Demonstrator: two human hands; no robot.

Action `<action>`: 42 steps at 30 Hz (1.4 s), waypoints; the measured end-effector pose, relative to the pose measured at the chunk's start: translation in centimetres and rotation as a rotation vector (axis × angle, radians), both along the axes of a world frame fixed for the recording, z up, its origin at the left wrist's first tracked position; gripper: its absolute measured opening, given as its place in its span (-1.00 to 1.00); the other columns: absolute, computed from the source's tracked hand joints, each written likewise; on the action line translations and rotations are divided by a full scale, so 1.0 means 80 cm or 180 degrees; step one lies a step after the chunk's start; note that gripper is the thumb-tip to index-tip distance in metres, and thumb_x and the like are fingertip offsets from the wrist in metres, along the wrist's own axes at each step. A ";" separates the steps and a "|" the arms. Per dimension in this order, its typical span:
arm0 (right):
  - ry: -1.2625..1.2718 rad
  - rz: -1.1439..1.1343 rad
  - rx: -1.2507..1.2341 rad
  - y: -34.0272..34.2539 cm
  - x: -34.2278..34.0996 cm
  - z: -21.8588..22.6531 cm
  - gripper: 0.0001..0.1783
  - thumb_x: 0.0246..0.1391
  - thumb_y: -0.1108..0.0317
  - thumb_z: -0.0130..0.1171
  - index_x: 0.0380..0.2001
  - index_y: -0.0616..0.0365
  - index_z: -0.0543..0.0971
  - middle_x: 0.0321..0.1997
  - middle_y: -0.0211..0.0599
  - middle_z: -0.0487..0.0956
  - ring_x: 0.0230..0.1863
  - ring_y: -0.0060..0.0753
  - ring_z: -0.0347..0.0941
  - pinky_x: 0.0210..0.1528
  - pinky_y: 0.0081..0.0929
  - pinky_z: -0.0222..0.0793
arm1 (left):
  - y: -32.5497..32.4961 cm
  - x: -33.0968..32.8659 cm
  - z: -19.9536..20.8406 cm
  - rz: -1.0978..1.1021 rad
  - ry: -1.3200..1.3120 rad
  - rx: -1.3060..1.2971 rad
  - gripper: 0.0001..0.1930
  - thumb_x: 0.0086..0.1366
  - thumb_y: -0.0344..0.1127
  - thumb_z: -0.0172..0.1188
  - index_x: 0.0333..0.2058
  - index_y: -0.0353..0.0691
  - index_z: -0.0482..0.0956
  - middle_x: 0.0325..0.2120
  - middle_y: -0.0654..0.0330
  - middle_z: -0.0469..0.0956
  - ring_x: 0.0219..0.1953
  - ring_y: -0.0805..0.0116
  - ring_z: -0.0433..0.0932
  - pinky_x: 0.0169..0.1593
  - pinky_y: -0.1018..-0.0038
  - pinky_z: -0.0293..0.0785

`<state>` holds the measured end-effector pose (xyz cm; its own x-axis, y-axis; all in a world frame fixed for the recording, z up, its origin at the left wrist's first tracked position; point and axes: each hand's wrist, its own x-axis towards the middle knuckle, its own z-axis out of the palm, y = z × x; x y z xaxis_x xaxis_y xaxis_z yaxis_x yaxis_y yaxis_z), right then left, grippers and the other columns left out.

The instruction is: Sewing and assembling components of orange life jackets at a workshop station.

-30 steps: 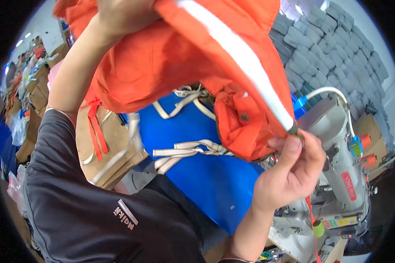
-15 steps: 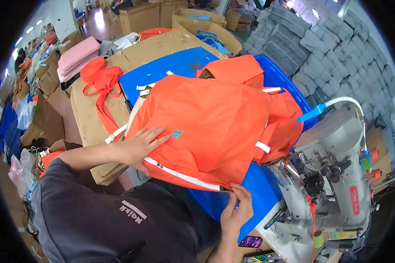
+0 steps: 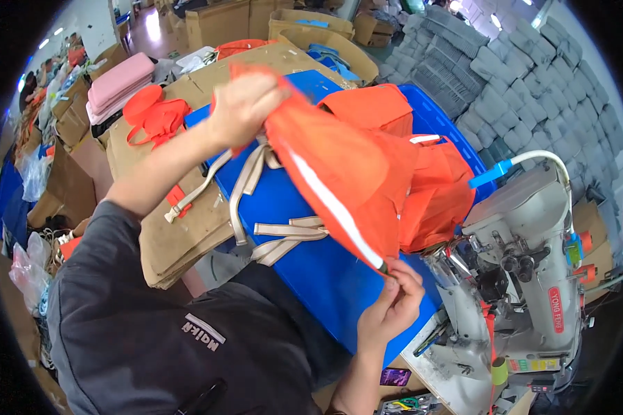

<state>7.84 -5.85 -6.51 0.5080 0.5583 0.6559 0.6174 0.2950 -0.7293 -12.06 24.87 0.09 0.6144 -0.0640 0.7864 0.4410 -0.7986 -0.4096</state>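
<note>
An orange fabric bag panel with a white strip along its edge is lifted at an angle over the blue work surface. My left hand, raised at the far left and blurred, is closed on the upper end of the orange fabric. At the near end of the white strip, my right hand pinches the corner between thumb and fingers. Beige webbing straps lie on the blue surface under the lifted fabric. One strap ends in a pale buckle over the cardboard.
A grey sewing machine stands close on the right. More orange pieces lie by a blue crate. Stacked cardboard with a red webbing roll is at left; a phone and tools lie near.
My left hand has gone from lying flat on the orange fabric to gripping it, raised up and away. The beige straps beneath are now uncovered. My right hand moved slightly right, still pinching the corner.
</note>
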 end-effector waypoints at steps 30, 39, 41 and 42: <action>0.0754 -0.0285 -0.2050 -0.036 0.008 -0.033 -0.68 0.13 0.38 0.18 -0.09 0.31 0.46 -0.13 -0.06 0.56 -0.28 -0.28 0.56 -0.30 -0.41 0.44 | -0.041 0.275 -0.078 -0.1322 0.1705 -0.4200 -0.77 0.26 -0.23 0.20 -0.25 -0.29 0.52 -0.38 0.05 0.57 -0.25 0.20 0.56 -0.11 0.25 0.47; 0.0753 0.0165 -0.1376 0.041 0.013 -0.007 -0.57 0.16 0.38 0.15 0.07 0.28 0.38 -0.03 -0.07 0.48 -0.23 -0.29 0.49 -0.19 -0.43 0.44 | -0.053 0.124 0.002 -0.2482 0.0415 -0.4995 -0.90 0.31 -0.41 0.16 -0.36 -0.30 0.49 -0.48 0.39 0.48 -0.40 0.65 0.36 -0.32 0.60 0.33; 0.0454 0.1067 -0.1514 0.054 -0.006 0.013 -0.63 0.23 0.33 0.04 0.05 0.28 0.40 -0.11 0.01 0.51 -0.21 -0.15 0.49 -0.13 -0.34 0.41 | -0.054 0.120 0.020 -0.2208 0.0123 -0.4139 -0.88 0.30 -0.40 0.19 -0.38 -0.33 0.50 -0.50 0.35 0.49 -0.41 0.63 0.37 -0.33 0.59 0.35; 0.0405 0.1391 -0.1404 0.059 -0.023 0.010 -0.66 0.25 0.31 0.01 0.01 0.27 0.41 -0.13 0.02 0.52 -0.20 -0.11 0.50 -0.11 -0.32 0.40 | -0.055 0.128 0.028 -0.2401 0.0023 -0.3645 -0.87 0.26 -0.41 0.22 -0.40 -0.35 0.50 -0.52 0.28 0.51 -0.41 0.60 0.41 -0.33 0.57 0.35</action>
